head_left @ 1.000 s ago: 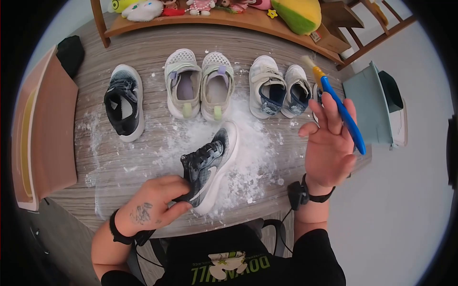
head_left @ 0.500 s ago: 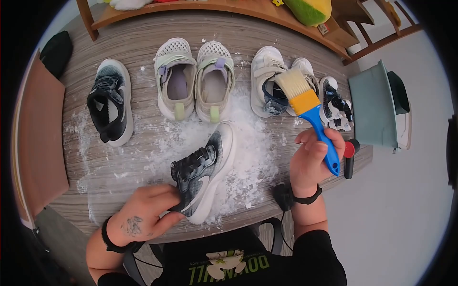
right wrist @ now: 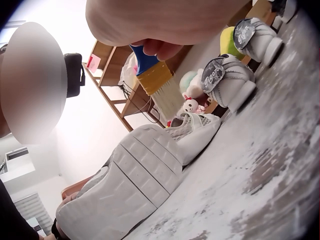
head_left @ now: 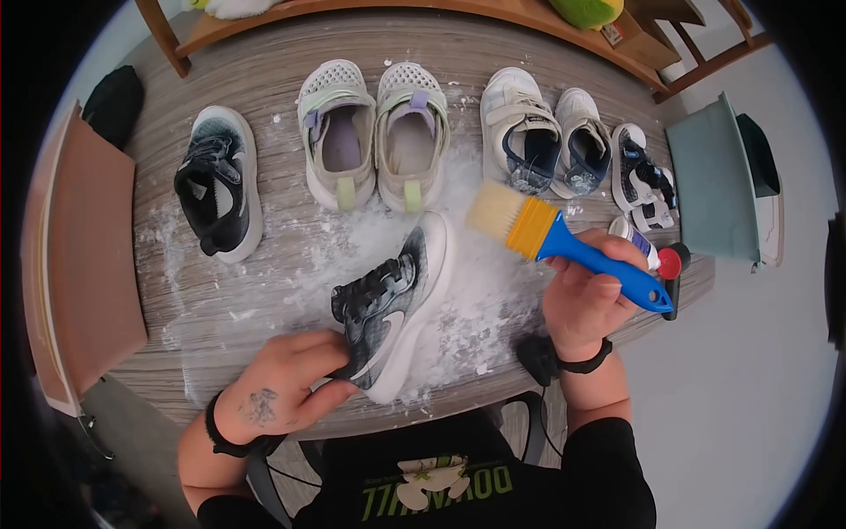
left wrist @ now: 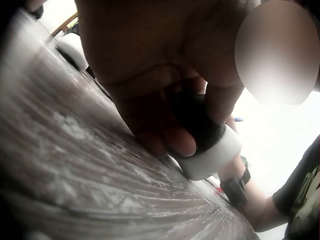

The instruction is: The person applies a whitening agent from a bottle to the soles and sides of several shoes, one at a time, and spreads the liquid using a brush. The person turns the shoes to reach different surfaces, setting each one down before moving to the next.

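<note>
With its thumb and fingers at the heel, my left hand (head_left: 286, 383) grips a black-and-grey sneaker (head_left: 374, 313) that lies tilted on its side. Its thick white sole (right wrist: 135, 175) faces the right wrist camera, and the black heel (left wrist: 197, 117) shows between the fingers in the left wrist view. My right hand (head_left: 582, 309) holds a wide brush (head_left: 599, 264) by its blue handle, thumb on top. The brush's pale bristles (head_left: 495, 210) point left, beyond the sneaker's toe and apart from it. White powder (head_left: 476, 309) is spread over the table around the sneaker.
Across the back stand another black sneaker (head_left: 216, 189), a pale slip-on pair (head_left: 339, 97), a white strapped pair (head_left: 515, 110) and small dark-and-white shoes (head_left: 630, 176). A bottle (head_left: 630, 236) lies at right. Pink (head_left: 97, 256) and teal (head_left: 709, 194) bins flank the table.
The right hand has turned from palm-up with spread fingers to a grip on the handle; the brush has swung from upright to pointing left. The left hand keeps the sneaker in nearly the same place.
</note>
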The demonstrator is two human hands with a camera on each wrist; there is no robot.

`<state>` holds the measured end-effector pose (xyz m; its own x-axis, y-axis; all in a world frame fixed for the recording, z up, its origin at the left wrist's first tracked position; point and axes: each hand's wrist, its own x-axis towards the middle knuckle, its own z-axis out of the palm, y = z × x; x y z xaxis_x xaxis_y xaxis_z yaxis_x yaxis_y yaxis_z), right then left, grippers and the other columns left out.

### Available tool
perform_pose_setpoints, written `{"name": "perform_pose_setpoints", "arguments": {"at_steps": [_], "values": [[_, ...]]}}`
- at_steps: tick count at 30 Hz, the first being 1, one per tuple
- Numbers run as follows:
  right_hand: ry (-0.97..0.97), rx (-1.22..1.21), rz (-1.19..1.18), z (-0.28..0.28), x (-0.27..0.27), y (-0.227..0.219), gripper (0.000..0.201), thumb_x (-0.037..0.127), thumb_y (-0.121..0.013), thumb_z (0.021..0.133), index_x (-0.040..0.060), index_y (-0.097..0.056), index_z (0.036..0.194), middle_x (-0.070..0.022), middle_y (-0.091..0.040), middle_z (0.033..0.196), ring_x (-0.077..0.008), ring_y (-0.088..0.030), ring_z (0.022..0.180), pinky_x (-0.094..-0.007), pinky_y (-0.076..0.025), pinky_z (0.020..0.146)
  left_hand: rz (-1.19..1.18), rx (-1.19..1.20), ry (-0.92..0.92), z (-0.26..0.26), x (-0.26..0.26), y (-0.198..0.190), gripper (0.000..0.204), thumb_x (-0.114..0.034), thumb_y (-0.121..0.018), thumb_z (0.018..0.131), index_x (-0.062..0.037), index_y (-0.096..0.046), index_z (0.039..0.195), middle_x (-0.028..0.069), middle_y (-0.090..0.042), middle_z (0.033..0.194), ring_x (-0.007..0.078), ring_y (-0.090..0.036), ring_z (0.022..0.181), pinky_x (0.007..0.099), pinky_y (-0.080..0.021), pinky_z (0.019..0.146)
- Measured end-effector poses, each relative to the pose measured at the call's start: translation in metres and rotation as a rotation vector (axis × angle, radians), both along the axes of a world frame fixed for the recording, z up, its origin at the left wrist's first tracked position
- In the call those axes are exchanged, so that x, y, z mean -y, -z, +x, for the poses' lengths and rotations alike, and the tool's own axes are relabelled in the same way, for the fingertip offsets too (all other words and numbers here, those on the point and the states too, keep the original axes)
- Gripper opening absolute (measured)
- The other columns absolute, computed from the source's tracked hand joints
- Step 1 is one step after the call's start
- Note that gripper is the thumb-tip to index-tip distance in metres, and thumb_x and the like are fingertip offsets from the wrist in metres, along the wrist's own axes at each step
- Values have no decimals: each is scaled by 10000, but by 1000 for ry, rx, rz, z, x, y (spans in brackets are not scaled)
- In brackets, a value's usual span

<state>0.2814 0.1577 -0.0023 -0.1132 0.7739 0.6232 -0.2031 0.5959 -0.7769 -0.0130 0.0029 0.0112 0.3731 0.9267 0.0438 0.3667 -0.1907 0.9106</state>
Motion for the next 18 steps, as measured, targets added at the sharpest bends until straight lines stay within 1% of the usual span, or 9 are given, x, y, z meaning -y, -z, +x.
{"name": "perform_pose_setpoints", "arguments": {"at_steps": [4,7,10,13,16,18], "values": [[2,-54,24,-5,2,-1,464,415,-673,943,31,-526,1159,-125,-598,814,-198,-579,647,-324,-505,610,-11,-13,1,1,0,-1,227,-40,-758,769,12,-589,911,155,-548,823,373,-561,697,397,-457,606],[-88,0,40,-2,7,-5,432,402,-657,955,43,-522,1152,-123,-599,822,-192,-584,651,-307,-500,609,-22,-12,-12,2,1,1,218,-37,-755,768,10,-594,907,149,-550,825,363,-564,697,391,-456,609],[-232,66,122,7,4,-2,406,392,-643,964,56,-516,1154,-122,-597,826,-188,-592,661,-303,-509,619,-36,-16,-19,3,1,0,204,-37,-754,766,8,-605,897,142,-553,821,352,-566,698,388,-457,614],[-264,64,114,6,7,-3,387,381,-629,971,64,-512,1159,-123,-596,830,-188,-601,689,-311,-516,641,-41,-10,-33,5,1,1,191,-38,-755,764,7,-616,888,136,-555,811,342,-569,699,384,-458,619],[-193,13,98,-1,10,-3,380,363,-616,980,61,-501,1181,-113,-591,823,-191,-609,717,-311,-513,661,-44,-4,-35,5,0,-2,187,-40,-755,762,6,-624,886,132,-555,802,336,-571,699,381,-457,620],[-175,40,120,-1,8,-2,367,344,-623,978,57,-515,1178,-115,-597,829,-198,-615,736,-320,-511,672,-44,-6,-32,5,0,-3,187,-41,-755,762,6,-627,889,131,-556,800,334,-571,699,380,-456,619]]}}
